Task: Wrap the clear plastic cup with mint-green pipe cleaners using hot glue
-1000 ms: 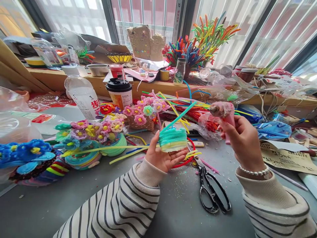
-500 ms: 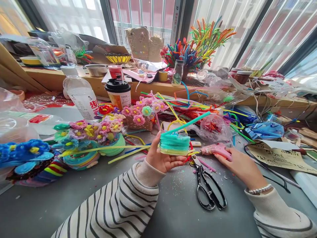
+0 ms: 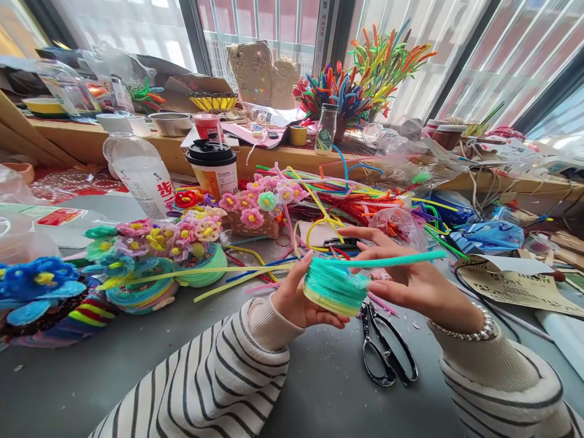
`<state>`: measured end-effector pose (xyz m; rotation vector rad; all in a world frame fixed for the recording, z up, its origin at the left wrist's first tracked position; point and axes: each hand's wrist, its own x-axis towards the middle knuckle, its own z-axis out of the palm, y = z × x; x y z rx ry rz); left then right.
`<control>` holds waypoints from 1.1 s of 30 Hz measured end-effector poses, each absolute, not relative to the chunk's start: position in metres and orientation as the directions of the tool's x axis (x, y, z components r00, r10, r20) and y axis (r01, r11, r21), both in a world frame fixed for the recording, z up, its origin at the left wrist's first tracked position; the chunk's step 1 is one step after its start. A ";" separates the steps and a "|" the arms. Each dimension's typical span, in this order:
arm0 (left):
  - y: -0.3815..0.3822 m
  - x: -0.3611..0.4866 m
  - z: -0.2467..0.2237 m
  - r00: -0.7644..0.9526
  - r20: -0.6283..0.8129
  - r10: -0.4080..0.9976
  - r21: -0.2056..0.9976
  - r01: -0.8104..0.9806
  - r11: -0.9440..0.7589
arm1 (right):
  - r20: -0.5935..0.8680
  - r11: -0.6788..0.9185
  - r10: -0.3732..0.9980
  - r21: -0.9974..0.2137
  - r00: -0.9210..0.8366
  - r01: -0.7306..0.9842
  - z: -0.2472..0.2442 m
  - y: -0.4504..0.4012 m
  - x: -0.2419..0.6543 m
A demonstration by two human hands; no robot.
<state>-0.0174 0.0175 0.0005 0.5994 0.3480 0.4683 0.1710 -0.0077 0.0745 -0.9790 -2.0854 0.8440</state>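
In the head view, my left hand (image 3: 296,295) is closed around a small round pot (image 3: 335,292) wound with pipe cleaners, turquoise above and pale yellow below. A loose turquoise pipe cleaner (image 3: 404,260) sticks out from its top to the right. My right hand (image 3: 410,280) is beside the pot, fingers spread around this loose length. Its thumb tip comes close to the pot's side; whether it touches, I cannot tell. Black-handled scissors (image 3: 387,350) lie below, blades partly covered by my hands. The pink glue gun is out of sight.
Pots of pipe-cleaner flowers (image 3: 201,264) stand on the left, with a plastic bottle (image 3: 139,176) and lidded cup (image 3: 212,167) behind. Loose pipe cleaners (image 3: 314,194) are heaped at the back. Sandpaper (image 3: 511,283) and a cable lie right. A cluttered ledge runs below the windows.
My right hand has let go of the pink glue gun and moved left to the pot. The pot is turned, and its loose pipe cleaner has swung down to nearly level.
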 end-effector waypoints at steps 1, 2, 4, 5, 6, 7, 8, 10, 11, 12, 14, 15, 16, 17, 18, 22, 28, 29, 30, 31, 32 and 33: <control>0.017 -0.017 0.001 0.840 -0.176 0.513 0.616 -0.313 0.723 | 0.294 0.502 0.820 -0.782 -0.492 0.370 0.074 -0.008 0.171; 0.017 -0.017 0.001 0.838 -0.178 0.516 0.621 -0.311 0.720 | 0.291 0.497 0.821 -0.788 -0.492 0.363 0.075 -0.008 0.171; 0.016 -0.017 0.001 0.831 -0.188 0.523 0.629 -0.308 0.714 | 0.288 0.491 0.821 -0.797 -0.492 0.352 0.075 -0.008 0.171; 0.016 -0.017 0.002 0.827 -0.196 0.526 0.631 -0.304 0.714 | 0.288 0.488 0.823 -0.799 -0.490 0.350 0.075 -0.008 0.171; 0.016 -0.017 0.002 0.824 -0.202 0.530 0.633 -0.303 0.712 | 0.289 0.488 0.824 -0.799 -0.487 0.352 0.075 -0.008 0.171; 0.016 -0.017 0.002 0.823 -0.204 0.531 0.634 -0.302 0.711 | 0.294 0.493 0.824 -0.794 -0.484 0.356 0.074 -0.008 0.171; 0.016 -0.017 0.002 0.824 -0.199 0.531 0.636 -0.304 0.709 | 0.300 0.499 0.824 -0.786 -0.480 0.365 0.074 -0.008 0.171; 0.016 -0.018 0.003 0.829 -0.181 0.529 0.638 -0.310 0.705 | 0.318 0.514 0.823 -0.770 -0.471 0.378 0.072 -0.008 0.172; 0.015 -0.018 0.003 0.832 -0.172 0.528 0.636 -0.315 0.704 | 0.328 0.522 0.820 -0.765 -0.469 0.378 0.071 -0.007 0.172; 0.015 -0.018 0.003 0.833 -0.168 0.527 0.636 -0.318 0.704 | 0.335 0.527 0.818 -0.762 -0.467 0.376 0.071 -0.007 0.173; 0.015 -0.018 0.003 0.828 -0.172 0.534 0.635 -0.321 0.702 | 0.347 0.537 0.811 -0.761 -0.471 0.364 0.069 -0.006 0.173; 0.015 -0.018 0.003 0.825 -0.175 0.537 0.636 -0.321 0.701 | 0.353 0.542 0.806 -0.761 -0.475 0.356 0.069 -0.006 0.173; 0.015 -0.018 0.003 0.824 -0.178 0.539 0.639 -0.320 0.700 | 0.357 0.547 0.802 -0.761 -0.478 0.349 0.069 -0.006 0.173; 0.015 -0.018 0.003 0.822 -0.177 0.541 0.641 -0.320 0.697 | 0.359 0.550 0.798 -0.762 -0.484 0.342 0.069 -0.006 0.174; 0.015 -0.018 0.003 0.822 -0.174 0.543 0.643 -0.323 0.695 | 0.362 0.555 0.793 -0.762 -0.489 0.335 0.069 -0.005 0.174; 0.016 -0.018 0.001 0.828 -0.156 0.538 0.639 -0.331 0.695 | 0.366 0.566 0.780 -0.758 -0.508 0.323 0.069 -0.005 0.174; 0.016 -0.016 0.003 0.824 -0.187 0.536 0.632 -0.317 0.708 | 0.370 0.559 0.785 -0.770 -0.497 0.308 0.069 -0.006 0.173; 0.016 -0.016 0.003 0.823 -0.188 0.536 0.636 -0.314 0.705 | 0.365 0.551 0.790 -0.775 -0.493 0.310 0.069 -0.006 0.173; 0.016 -0.016 0.004 0.825 -0.188 0.533 0.641 -0.308 0.703 | 0.356 0.542 0.795 -0.780 -0.491 0.312 0.069 -0.006 0.173; 0.016 -0.016 0.004 0.827 -0.186 0.531 0.648 -0.303 0.699 | 0.344 0.530 0.802 -0.787 -0.489 0.316 0.069 -0.006 0.172; 0.016 -0.016 0.004 0.827 -0.182 0.532 0.654 -0.302 0.694 | 0.326 0.515 0.809 -0.795 -0.490 0.321 0.070 -0.007 0.172; 0.016 -0.015 0.004 0.825 -0.177 0.536 0.659 -0.306 0.687 | 0.304 0.496 0.816 -0.805 -0.491 0.327 0.071 -0.007 0.172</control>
